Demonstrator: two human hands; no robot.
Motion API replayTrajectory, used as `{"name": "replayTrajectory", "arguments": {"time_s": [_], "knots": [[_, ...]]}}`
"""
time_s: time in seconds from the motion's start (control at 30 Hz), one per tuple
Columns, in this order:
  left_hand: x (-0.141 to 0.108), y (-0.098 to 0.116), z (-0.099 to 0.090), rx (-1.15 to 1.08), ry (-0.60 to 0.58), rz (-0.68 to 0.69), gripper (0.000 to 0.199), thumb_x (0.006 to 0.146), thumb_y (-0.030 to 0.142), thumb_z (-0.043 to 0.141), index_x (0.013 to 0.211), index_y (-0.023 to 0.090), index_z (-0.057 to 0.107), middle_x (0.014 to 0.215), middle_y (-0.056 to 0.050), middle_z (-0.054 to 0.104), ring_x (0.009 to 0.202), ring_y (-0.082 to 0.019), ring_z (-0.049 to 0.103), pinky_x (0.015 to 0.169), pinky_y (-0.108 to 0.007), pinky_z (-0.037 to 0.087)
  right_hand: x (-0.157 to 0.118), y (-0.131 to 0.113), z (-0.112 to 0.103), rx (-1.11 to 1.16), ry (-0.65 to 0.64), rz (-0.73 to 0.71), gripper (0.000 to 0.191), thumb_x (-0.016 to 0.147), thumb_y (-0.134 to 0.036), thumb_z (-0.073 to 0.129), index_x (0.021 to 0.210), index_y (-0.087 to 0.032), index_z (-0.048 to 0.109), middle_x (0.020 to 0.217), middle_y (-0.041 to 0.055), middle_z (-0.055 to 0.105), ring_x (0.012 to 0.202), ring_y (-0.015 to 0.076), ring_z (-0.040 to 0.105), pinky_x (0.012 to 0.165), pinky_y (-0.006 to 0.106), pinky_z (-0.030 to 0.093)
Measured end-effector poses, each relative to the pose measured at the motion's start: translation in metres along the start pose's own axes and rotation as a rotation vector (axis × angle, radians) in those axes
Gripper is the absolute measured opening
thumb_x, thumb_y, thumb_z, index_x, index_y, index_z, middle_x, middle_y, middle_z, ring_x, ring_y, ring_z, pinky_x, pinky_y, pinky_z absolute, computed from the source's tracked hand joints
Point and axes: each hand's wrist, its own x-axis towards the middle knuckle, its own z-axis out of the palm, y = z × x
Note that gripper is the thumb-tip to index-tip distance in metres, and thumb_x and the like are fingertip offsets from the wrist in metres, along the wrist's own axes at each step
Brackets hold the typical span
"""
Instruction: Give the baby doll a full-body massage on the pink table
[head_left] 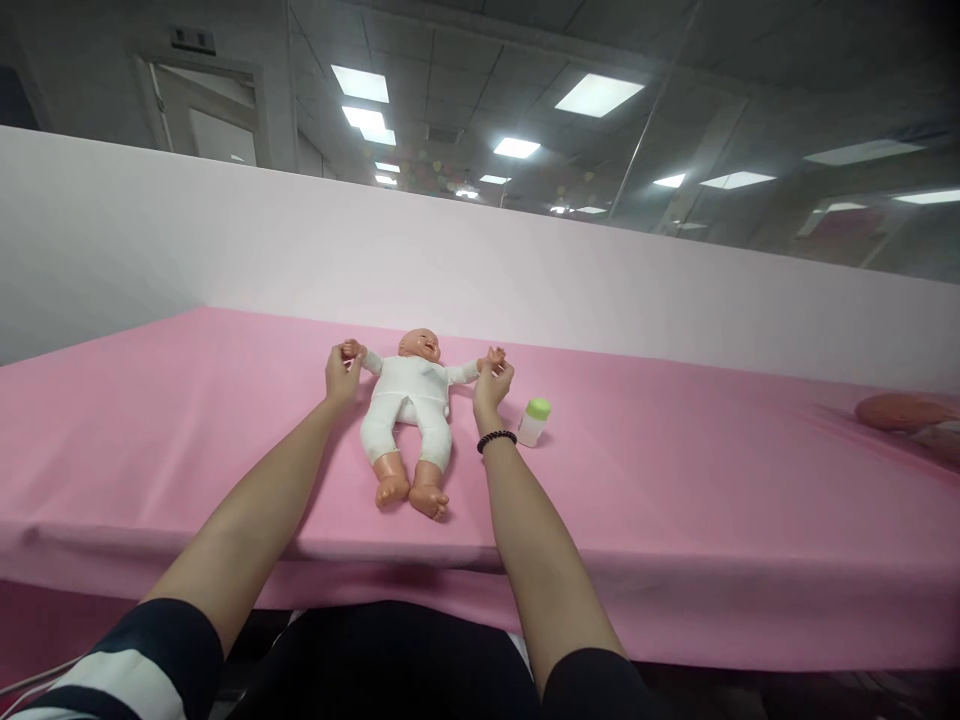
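Note:
A baby doll (411, 385) with a white cloth body lies on its back on the pink-covered table, its head away from me and its feet toward me. Both its arms are stretched out sideways. My left hand (343, 376) is closed around the doll's hand on the left side. On the other side, my right hand (493, 386) pinches the doll's other arm near the wrist; the doll's small fingers stick out above mine. Just right of my right wrist stands a small white bottle (532, 427) with a green cap.
The pink cloth (675, 480) covers the table and hangs over its front edge. A low white wall (480, 260) runs along the back, with glass above it. At the far right edge lies another doll (904, 411), partly out of view.

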Motion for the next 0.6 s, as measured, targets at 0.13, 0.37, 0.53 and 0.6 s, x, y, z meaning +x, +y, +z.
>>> {"name": "replayTrajectory", "arguments": {"time_s": [0.13, 0.37, 0.53, 0.6], "knots": [[-0.014, 0.014, 0.008, 0.259, -0.368, 0.384, 0.022, 0.095, 0.025, 0.057, 0.117, 0.021, 0.061, 0.119, -0.011, 0.064, 0.115, -0.026, 0.06, 0.105, -0.044, 0.048, -0.026, -0.01, 0.006, -0.156, -0.314, -0.364, 0.026, 0.091, -0.032, 0.056, 0.114, -0.02, 0.06, 0.117, 0.0078, 0.071, 0.102, 0.0192, 0.066, 0.089, 0.03, 0.053], [-0.018, 0.018, 0.009, 0.418, -0.504, 0.471, 0.024, 0.098, 0.029, 0.054, 0.12, 0.022, 0.063, 0.122, -0.013, 0.064, 0.117, -0.029, 0.059, 0.104, -0.045, 0.049, -0.041, -0.004, 0.006, -0.559, -0.696, -0.742, 0.025, 0.087, -0.021, 0.059, 0.11, -0.022, 0.068, 0.111, 0.0076, 0.072, 0.106, 0.0252, 0.063, 0.092, 0.037, 0.051], [-0.016, 0.01, 0.016, 0.204, -0.293, 0.316, 0.023, 0.096, 0.03, 0.055, 0.117, 0.02, 0.057, 0.119, -0.013, 0.063, 0.112, -0.027, 0.06, 0.102, -0.045, 0.05, -0.03, -0.004, 0.011, -0.218, -0.452, -0.45, 0.029, 0.09, -0.036, 0.059, 0.114, -0.02, 0.064, 0.113, 0.0062, 0.072, 0.1, 0.0197, 0.066, 0.091, 0.032, 0.053], [-0.012, 0.005, 0.019, 0.077, -0.134, 0.132, 0.022, 0.094, 0.026, 0.057, 0.115, 0.021, 0.054, 0.119, -0.013, 0.062, 0.111, -0.024, 0.061, 0.1, -0.042, 0.051, -0.023, -0.005, 0.012, -0.085, -0.269, -0.282, 0.033, 0.09, -0.042, 0.059, 0.113, -0.018, 0.062, 0.115, 0.0089, 0.071, 0.102, 0.0194, 0.066, 0.089, 0.03, 0.054]]}}
